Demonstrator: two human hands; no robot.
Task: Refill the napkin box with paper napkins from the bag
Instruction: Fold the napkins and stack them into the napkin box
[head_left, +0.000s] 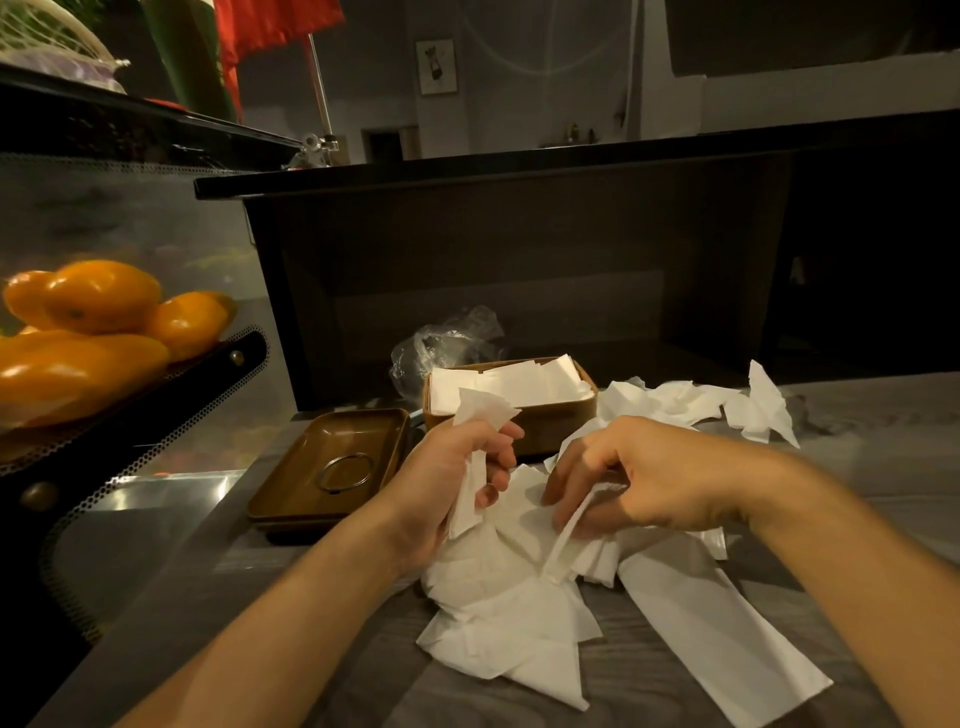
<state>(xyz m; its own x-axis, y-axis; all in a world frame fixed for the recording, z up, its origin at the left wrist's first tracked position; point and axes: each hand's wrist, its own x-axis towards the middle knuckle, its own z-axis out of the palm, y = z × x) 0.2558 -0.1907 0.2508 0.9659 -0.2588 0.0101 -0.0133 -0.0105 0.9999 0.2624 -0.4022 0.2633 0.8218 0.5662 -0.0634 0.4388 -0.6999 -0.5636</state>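
From the head camera, the left hand (457, 467) at centre frame grips a folded napkin (475, 447), fingers curled round it. The right hand (628, 478), just right of centre, pinches a twisted napkin strip (569, 530) above the loose napkin pile (519, 613). The napkin box (545, 421), stacked full, sits above the hands, its lid (327, 462) to the left, the plastic bag (447, 338) behind.

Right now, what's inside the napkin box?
The napkin box holds white folded napkins, filling it to the rim, some poking above. What lies under that top layer cannot be seen. The crumpled plastic bag sits behind the box.
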